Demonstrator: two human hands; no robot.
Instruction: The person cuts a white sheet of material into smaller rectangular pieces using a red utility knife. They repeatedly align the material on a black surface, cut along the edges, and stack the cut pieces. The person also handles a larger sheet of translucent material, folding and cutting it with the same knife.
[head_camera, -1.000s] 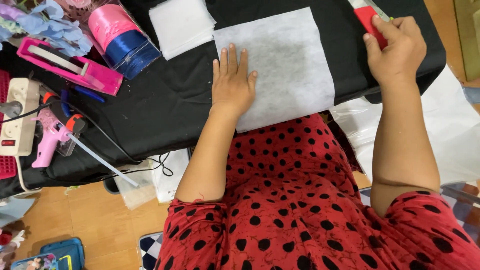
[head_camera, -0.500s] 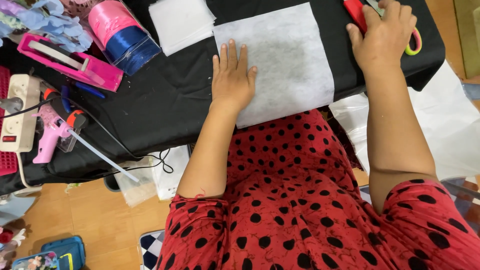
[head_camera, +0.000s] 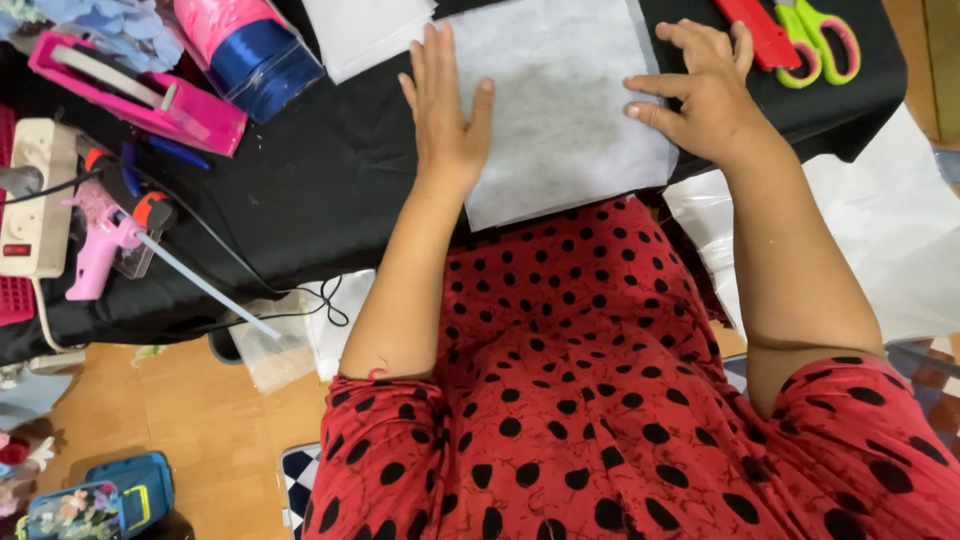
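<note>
Both hands lie on a white sheet of fabric (head_camera: 565, 110) spread on the black-covered counter (head_camera: 330, 190). The left hand (head_camera: 447, 120) rests flat on the sheet's left edge, its grip spread, fingers straight and pointing toward 12 o'clock, pinching nothing. The right hand (head_camera: 705, 95) presses on the sheet's right edge, at 3 o'clock from the left hand; its grip is also spread, fingers slightly bent, with the thumb and fingertips touching the fabric and nothing held between them. The sheet's near edge hangs just over the counter's front edge, above the person's red dress with black dots (head_camera: 600, 400).

At 1 o'clock from the right hand, close by, lie a red flat tool (head_camera: 757, 32) and scissors with green and pink handles (head_camera: 822, 40). At 11 o'clock from the left hand lies a second white sheet (head_camera: 365, 35). Further at 10 o'clock stand spools of pink and blue ribbon (head_camera: 245, 45), and a pink tape dispenser (head_camera: 135, 95). At 9 o'clock, well apart, are a pink glue gun (head_camera: 100, 245) and a white power strip (head_camera: 40, 195).
</note>
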